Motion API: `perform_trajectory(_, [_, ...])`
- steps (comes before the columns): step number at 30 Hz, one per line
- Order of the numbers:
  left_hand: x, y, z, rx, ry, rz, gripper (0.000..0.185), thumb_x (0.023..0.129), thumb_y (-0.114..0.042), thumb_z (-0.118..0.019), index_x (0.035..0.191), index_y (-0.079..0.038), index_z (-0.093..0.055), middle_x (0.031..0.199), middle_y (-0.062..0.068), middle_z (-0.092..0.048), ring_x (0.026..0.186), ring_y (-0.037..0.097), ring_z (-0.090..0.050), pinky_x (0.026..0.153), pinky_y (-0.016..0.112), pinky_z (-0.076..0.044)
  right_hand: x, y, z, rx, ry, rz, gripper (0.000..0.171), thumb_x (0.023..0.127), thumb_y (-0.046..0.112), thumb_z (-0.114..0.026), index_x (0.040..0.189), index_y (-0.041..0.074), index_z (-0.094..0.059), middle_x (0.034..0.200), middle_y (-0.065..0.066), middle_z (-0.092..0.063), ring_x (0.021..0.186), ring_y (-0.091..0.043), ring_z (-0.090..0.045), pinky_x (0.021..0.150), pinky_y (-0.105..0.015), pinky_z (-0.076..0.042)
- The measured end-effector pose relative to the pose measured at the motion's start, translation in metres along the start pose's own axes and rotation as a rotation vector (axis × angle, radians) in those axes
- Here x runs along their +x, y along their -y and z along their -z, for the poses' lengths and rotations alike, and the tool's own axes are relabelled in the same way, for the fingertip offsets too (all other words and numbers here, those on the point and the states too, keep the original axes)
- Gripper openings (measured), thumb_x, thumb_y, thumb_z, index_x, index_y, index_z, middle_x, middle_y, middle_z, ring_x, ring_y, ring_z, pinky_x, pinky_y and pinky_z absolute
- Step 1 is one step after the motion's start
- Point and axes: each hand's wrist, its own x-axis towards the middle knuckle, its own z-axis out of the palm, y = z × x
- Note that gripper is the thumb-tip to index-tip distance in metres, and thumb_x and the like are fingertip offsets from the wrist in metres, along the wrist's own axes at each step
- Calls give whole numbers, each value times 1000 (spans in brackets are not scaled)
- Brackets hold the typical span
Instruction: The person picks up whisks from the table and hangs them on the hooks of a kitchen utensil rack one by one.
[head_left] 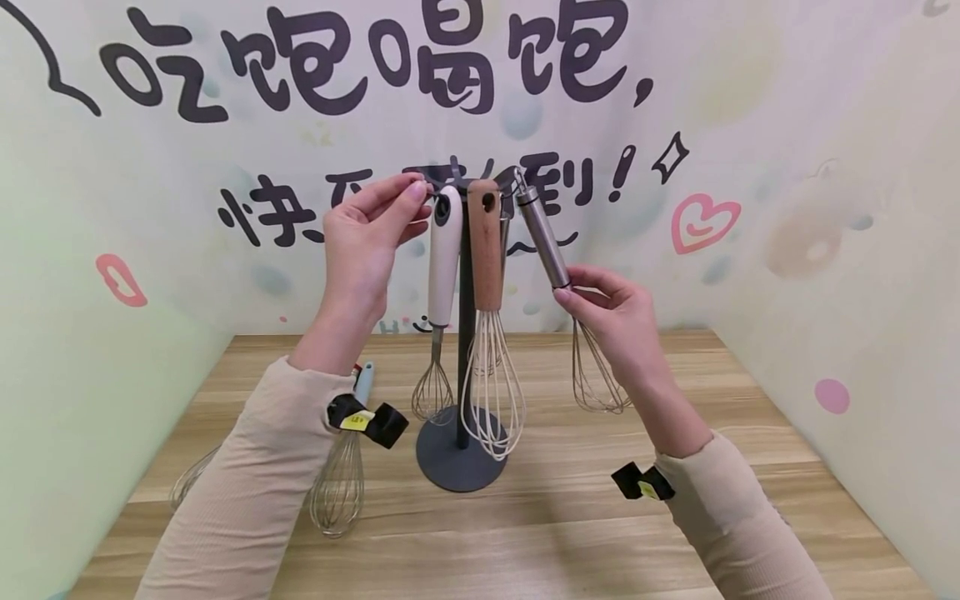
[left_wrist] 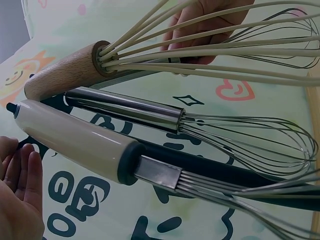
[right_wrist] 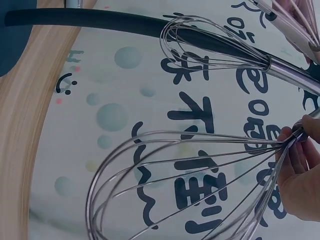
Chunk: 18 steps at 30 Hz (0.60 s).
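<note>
A dark grey whisk stand [head_left: 446, 467] with hooks around its top stands on the table. With thumb and forefinger my left hand [head_left: 367, 250] pinches the end of one hook, beside a hanging white-handled whisk [head_left: 444, 267]. My right hand [head_left: 618, 325] pinches a steel whisk [head_left: 546, 242] where handle meets wires; it tilts, its top loop at a right-hand hook. Whether the loop is over that hook I cannot tell. A wooden-handled whisk [head_left: 488, 258] with cream wires hangs in front. Behind it hangs another steel whisk [left_wrist: 125, 110], mostly hidden in the head view.
On the wooden table [head_left: 600, 533], a whisk with a light blue handle [head_left: 365, 383] lies left of the stand. Another wire whisk [head_left: 191, 479] is partly hidden by my left sleeve. A printed wall cloth [head_left: 750, 125] hangs behind the table.
</note>
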Motion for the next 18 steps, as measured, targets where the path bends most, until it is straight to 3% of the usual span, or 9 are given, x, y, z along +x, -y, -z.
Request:
perform_trajectory(9, [-1,0,0,12,-1,2,29,85,-10,-71,111,3,-68,81,-6,-72,71,6,-69,73,18,-58,1,-2,-2,-21,14,-22,23,85,5,-70,103,19,-69,94,17,-69,88,3,-67,76,-13,-53])
perform_trajectory(18, [0,0,0,23,-11,-13,29,86,-11,-70,111,3,-68,82,-7,-73,73,6,-69,74,19,-58,0,-1,-5,-58,27,-38,32,84,6,-71,115,-1,-65,90,18,-68,87,2,-66,77,-14,-53])
